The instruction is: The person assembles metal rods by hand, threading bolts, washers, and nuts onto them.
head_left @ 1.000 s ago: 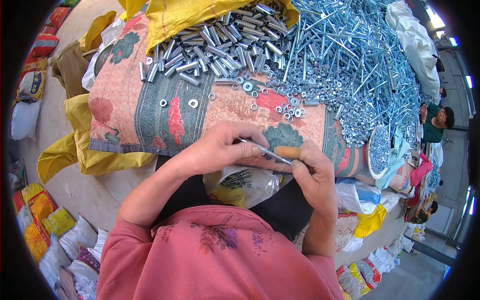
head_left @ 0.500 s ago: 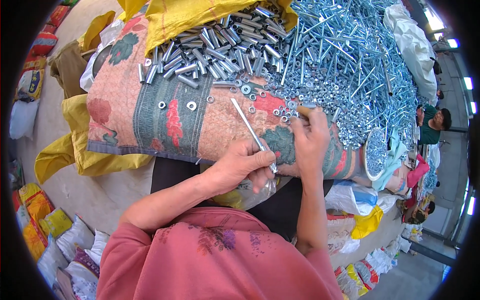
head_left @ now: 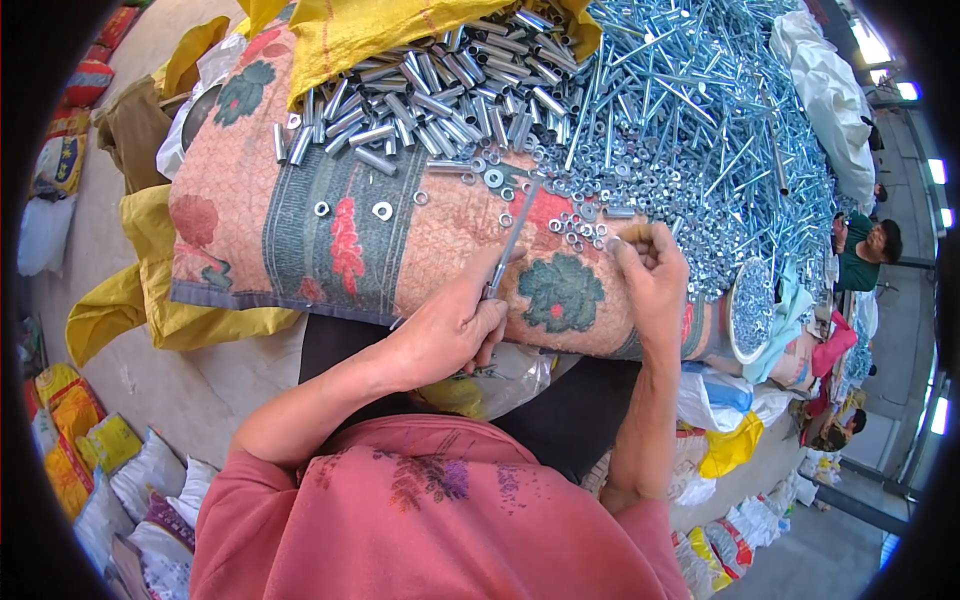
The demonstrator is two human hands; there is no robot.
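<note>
My left hand (head_left: 465,315) is closed around a long metal bolt (head_left: 514,240). The bolt points up and away over the flowered cloth (head_left: 460,235), and its lower end is partly covered by my fingers. My right hand (head_left: 652,270) is at the edge of the heap of nuts and washers (head_left: 640,185). Its fingers are curled together, and what they hold, if anything, is hidden. Several loose nuts (head_left: 577,232) lie on the cloth between my hands. A few washers (head_left: 382,210) rest farther left.
Short metal tubes (head_left: 440,95) are piled at the back, partly under a yellow woven sack (head_left: 370,40). Long bolts (head_left: 720,110) form a large heap at the right. An oval dish of small parts (head_left: 750,310) stands near the right edge. Another person (head_left: 865,250) is at the far right.
My left hand has turned the bolt, so it now points away and slightly right instead of left. My right hand has moved right and slightly nearer, off the loose nuts.
</note>
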